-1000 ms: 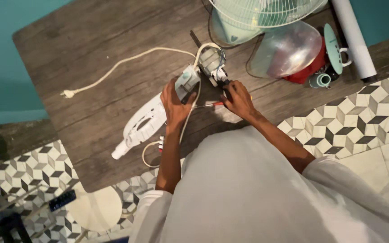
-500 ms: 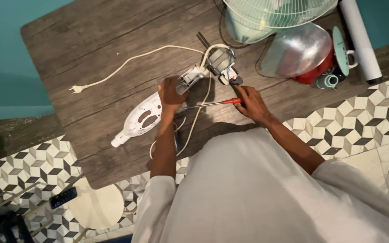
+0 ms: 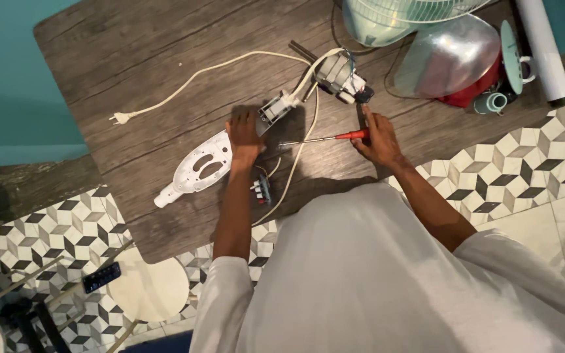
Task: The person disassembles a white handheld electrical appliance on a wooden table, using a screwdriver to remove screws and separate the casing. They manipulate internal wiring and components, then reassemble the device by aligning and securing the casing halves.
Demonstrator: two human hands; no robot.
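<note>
Pressing flat, left hand (image 3: 244, 134) with grip spread on white plastic housing (image 3: 197, 165) lying mid-desk (image 3: 119, 72). Pinching red-handled screwdriver (image 3: 325, 138), right hand (image 3: 377, 138) with grip closed around it, just below small motor (image 3: 339, 73). Lying top right, white roll (image 3: 544, 39).

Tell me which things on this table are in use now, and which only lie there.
In use: screwdriver in right hand; white housing under left hand; motor; cord.
Lying about: fan grille, silver bowl, white roll.
</note>
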